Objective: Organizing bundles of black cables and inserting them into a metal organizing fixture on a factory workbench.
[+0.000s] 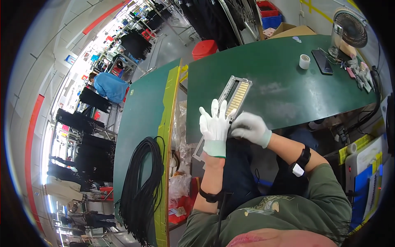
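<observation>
A long grey metal frame (243, 96) lies slanted at the near edge of the green table, its lower end reaching past the edge. A row of pale yellow blocks (238, 99) runs along one side of it. My left hand (214, 125), in a white glove with a mint cuff, rests over the frame's middle with its fingers spread. My right hand (252, 128), gloved alike, is beside it with curled fingers drawn together. A small dark bit shows at the right fingertips, too small to name; the frame's part under the left hand is hidden.
On the green table (271, 82), a white tape roll (304, 61), a phone (322, 61) and a fan (349, 28) stand or lie at the far right. A second table (144, 107) at left bears a coil of black cords (140, 189). Plastic bags (179, 189) hang in the gap.
</observation>
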Motion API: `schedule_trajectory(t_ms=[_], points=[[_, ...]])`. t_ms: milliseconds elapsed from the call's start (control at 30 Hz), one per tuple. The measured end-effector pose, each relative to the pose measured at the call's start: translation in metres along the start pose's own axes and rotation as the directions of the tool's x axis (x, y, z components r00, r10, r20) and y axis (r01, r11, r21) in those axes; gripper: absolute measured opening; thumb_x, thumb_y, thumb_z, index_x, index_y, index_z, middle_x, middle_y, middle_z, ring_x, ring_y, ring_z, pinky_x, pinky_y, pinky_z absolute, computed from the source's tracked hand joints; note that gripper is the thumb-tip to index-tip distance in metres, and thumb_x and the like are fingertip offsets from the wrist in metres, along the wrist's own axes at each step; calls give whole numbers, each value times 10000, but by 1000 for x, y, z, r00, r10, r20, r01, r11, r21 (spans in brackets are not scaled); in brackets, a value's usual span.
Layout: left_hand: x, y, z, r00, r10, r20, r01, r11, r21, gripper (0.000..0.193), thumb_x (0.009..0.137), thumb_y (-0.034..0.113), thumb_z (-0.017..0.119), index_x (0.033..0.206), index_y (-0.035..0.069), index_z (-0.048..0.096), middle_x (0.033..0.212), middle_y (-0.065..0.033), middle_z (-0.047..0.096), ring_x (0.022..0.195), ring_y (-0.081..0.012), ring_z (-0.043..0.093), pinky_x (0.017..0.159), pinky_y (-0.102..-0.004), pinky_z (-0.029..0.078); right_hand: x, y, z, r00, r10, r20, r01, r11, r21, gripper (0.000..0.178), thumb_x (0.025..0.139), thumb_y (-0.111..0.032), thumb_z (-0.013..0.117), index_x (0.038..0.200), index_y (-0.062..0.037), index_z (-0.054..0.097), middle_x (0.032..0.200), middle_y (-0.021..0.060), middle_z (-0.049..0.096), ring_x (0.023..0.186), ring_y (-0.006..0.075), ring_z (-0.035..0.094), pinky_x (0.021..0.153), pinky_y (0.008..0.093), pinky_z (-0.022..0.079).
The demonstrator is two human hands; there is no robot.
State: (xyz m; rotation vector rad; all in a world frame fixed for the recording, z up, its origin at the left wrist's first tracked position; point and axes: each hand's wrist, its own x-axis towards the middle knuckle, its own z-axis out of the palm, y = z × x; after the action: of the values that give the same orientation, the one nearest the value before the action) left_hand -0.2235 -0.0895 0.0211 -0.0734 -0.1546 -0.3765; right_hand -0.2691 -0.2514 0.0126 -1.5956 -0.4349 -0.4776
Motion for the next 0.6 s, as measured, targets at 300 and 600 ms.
schedule_trajectory(t_ms=[300,600], points=[[-34,-26,-17,991,131,-6,-98,769,631,497,1005,383,463,1475,255,364,1526,-62,394,1328,-267,449,1108,-435,311,-1,1,7,959,-126,253,143,988,-52,196,757,-183,803,892,-92,695,820,73,646,770,259,651,688,367,524],[-23,-18,-1,978,151,141,-204,577,791,603,1040,278,436,1573,171,172,1604,-136,254,1441,-306,318,1177,-424,252,-5,-7,7,934,-77,350,78,997,11,270,746,-242,827,904,-80,681,827,78,646,761,259,663,686,358,531]])
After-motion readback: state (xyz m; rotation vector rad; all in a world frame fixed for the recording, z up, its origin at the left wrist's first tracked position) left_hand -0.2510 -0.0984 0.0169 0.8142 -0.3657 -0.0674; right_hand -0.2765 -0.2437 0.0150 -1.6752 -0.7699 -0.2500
